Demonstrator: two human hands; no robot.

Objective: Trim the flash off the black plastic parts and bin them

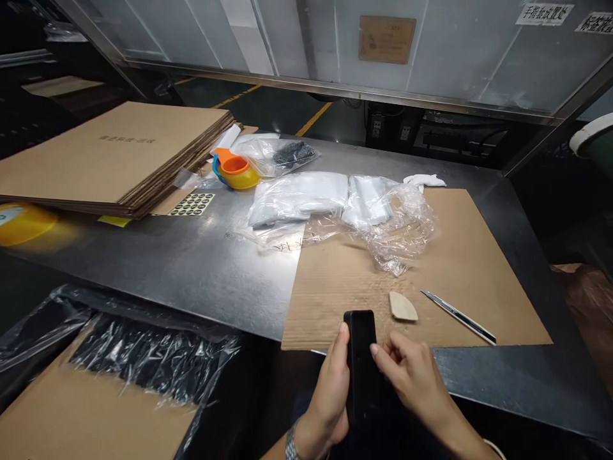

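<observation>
A long black tray-like part [363, 364] is held upright at the table's front edge. My left hand [331, 383] wraps round its left side, thumb near the top. My right hand [412, 370] is closed at the part's right edge, thumb and index finger at its rim; whether anything small is between them is hidden. Just beyond, a beige wedge-shaped piece [403, 307] lies on a cardboard sheet [479, 268]. To its right rests a slim cutter knife [460, 316], placed diagonally.
Clear plastic bags with white packets [301, 197] lie across the middle. A cardboard stack [115, 153], tape rolls [239, 174] and a sticker sheet [192, 204] are at left. A plastic-lined carton [105, 409] stands lower left. A framed panel [306, 38] rises behind.
</observation>
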